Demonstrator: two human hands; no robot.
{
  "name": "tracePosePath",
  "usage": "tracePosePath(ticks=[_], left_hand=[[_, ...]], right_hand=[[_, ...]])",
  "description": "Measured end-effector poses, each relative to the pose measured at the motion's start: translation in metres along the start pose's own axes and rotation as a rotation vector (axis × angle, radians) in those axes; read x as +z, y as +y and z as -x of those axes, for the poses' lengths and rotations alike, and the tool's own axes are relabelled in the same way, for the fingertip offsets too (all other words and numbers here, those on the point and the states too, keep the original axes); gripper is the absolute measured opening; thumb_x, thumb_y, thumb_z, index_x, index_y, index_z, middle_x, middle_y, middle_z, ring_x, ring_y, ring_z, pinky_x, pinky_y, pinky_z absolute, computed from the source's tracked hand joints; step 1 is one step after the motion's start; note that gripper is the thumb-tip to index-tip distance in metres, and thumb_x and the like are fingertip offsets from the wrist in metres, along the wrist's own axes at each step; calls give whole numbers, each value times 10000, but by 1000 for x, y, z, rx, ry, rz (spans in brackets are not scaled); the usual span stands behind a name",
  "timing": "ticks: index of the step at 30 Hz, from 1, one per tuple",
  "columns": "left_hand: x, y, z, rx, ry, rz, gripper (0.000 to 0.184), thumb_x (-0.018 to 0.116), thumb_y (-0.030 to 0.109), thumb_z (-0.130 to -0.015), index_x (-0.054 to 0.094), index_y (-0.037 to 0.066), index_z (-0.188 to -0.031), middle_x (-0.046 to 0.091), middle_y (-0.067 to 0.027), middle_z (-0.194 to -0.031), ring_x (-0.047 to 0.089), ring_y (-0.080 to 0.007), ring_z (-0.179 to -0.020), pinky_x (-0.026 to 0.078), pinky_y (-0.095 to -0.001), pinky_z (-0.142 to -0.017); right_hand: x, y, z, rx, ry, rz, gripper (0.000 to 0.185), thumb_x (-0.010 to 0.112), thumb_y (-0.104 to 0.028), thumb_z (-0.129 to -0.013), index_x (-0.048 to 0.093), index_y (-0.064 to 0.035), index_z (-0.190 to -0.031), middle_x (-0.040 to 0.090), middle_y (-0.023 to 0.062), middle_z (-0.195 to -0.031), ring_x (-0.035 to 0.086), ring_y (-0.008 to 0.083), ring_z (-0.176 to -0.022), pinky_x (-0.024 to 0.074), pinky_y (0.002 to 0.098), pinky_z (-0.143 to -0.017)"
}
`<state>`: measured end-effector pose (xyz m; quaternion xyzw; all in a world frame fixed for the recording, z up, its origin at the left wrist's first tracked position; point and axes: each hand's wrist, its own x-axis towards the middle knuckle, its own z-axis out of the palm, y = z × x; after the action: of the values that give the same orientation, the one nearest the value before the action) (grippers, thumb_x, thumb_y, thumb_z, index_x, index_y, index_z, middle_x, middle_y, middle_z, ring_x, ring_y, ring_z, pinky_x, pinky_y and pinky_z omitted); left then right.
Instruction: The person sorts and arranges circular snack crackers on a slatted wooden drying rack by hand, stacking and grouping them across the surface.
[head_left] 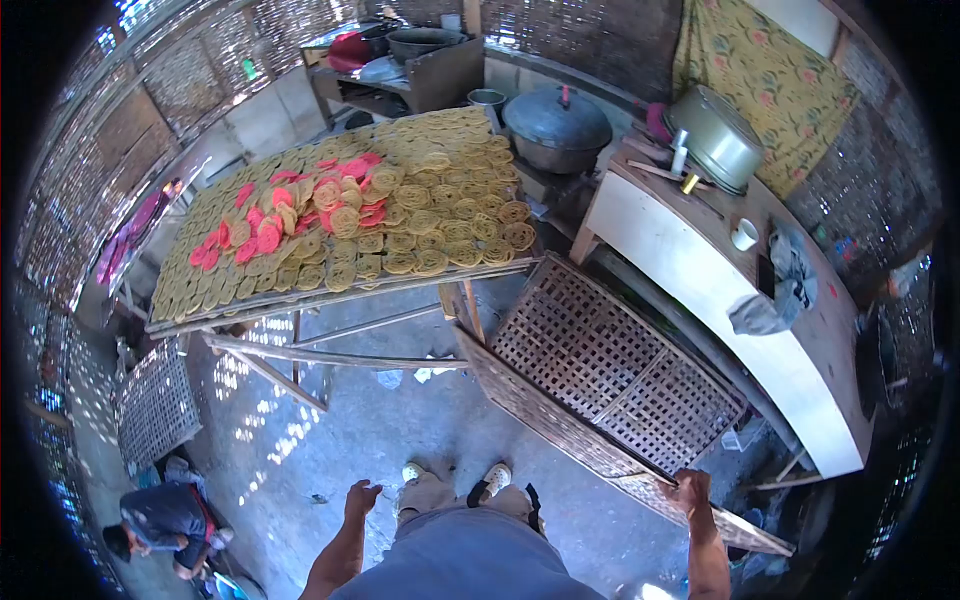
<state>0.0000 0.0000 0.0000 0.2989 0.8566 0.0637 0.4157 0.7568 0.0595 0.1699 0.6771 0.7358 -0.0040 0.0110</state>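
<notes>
My right hand [687, 492] is closed on the upper edge of a long woven bamboo panel [545, 405], seen at a steep angle and tilted beside my legs. Just behind it, a second lattice panel [590, 345] leans toward the white-fronted counter. Held out over the floor, my left hand [361, 497] carries nothing; its thumb is stretched away from loosely bent fingers. Ahead of me, a large drying rack [350, 290] bears rows of flat, round, yellowish coils [430, 262]. Pink rounds [268, 236] lie scattered and heaped among them.
The counter [665, 245] at right bears a metal pot [715, 140], a white cup [744, 235] and a grey cloth [770, 310]. A lidded cauldron [557, 130] stands at the back. A person [170, 520] crouches at lower left near another lattice panel [160, 405].
</notes>
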Motion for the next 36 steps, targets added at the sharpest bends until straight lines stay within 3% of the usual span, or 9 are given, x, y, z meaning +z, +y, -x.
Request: tracePosePath(ticks=[13, 14, 17, 18, 19, 23, 27, 30, 36], left_hand=[[-5, 41, 33, 162, 9, -140, 674, 734, 471, -817, 625, -4, -1283, 715, -201, -1137, 675, -341, -1102, 528, -404, -961], [-1, 26, 18, 206, 3, -183, 672, 731, 470, -820, 623, 0, -1288, 714, -201, -1140, 677, -340, -1099, 529, -404, -959], [-15, 43, 14, 225, 56, -169, 641, 733, 444, -828, 624, 16, -1293, 715, -200, -1139, 684, -335, -1088, 533, -407, -947], [-23, 62, 28, 207, 80, -135, 627, 736, 432, -831, 625, 22, -1293, 715, -199, -1138, 686, -333, -1084, 535, -408, -943], [-25, 73, 34, 212, 105, -52, 599, 739, 407, -836, 632, 25, -1284, 717, -195, -1136, 683, -334, -1090, 533, -407, -946], [-41, 122, 47, 373, 208, 235, 503, 749, 306, -850, 648, 34, -1261, 715, -183, -1145, 667, -342, -1115, 522, -410, -961], [-90, 203, 60, 726, 444, 241, 440, 757, 196, -833, 658, 50, -1237, 692, -175, -1184, 628, -348, -1170, 495, -424, -999], [-147, 272, 60, 1028, 662, 265, 429, 773, 152, -805, 662, 65, -1211, 668, -149, -1211, 584, -347, -1225, 462, -440, -1038], [-276, 370, -1, 1190, 852, 133, 812, 845, 214, -723, 475, 102, -1438, 448, -195, -1480, 382, -399, -1406, 338, -504, -1146]], right_hand=[[63, 46, -51, 188, 209, -85, 387, 857, -424, -665, 667, -92, -601, 630, 148, -574, 620, 412, -558, 480, 508, -533], [63, 47, -61, 351, -74, -79, 361, 860, -377, -673, 726, -79, -826, 721, 174, -849, 680, 384, -754, 521, 509, -666], [131, 38, -90, 690, 225, 101, 552, 854, -345, -693, 672, -88, -1146, 641, 189, -1244, 626, 373, -1082, 502, 526, -863], [121, 15, -109, 860, 48, -161, 732, 842, -343, -736, 532, -132, -1364, 483, 165, -1433, 473, 386, -1293, 421, 537, -1021], [147, -3, -123, 873, 98, -259, 791, 828, -396, -765, 492, -103, -1419, 509, 183, -1390, 457, 383, -1313, 407, 518, -1070], [162, -131, -182, 357, 119, -611, 855, 820, -447, -774, 479, 0, -1419, 499, 237, -1417, 427, 400, -1356, 347, 479, -1148], [39, -287, -220, 4, 324, -864, 724, 897, -255, -691, 563, -9, -1284, 581, 202, -1265, 516, 409, -1213, 414, 502, -1058], [-25, -355, -259, -184, 429, -840, 786, 890, -345, -682, 549, -21, -1312, 561, 198, -1303, 499, 401, -1242, 402, 502, -1064], [-118, -458, -366, -420, 525, -688, 972, 856, -561, -659, 498, -19, -1382, 478, 220, -1416, 444, 429, -1304, 342, 586, -1080]])
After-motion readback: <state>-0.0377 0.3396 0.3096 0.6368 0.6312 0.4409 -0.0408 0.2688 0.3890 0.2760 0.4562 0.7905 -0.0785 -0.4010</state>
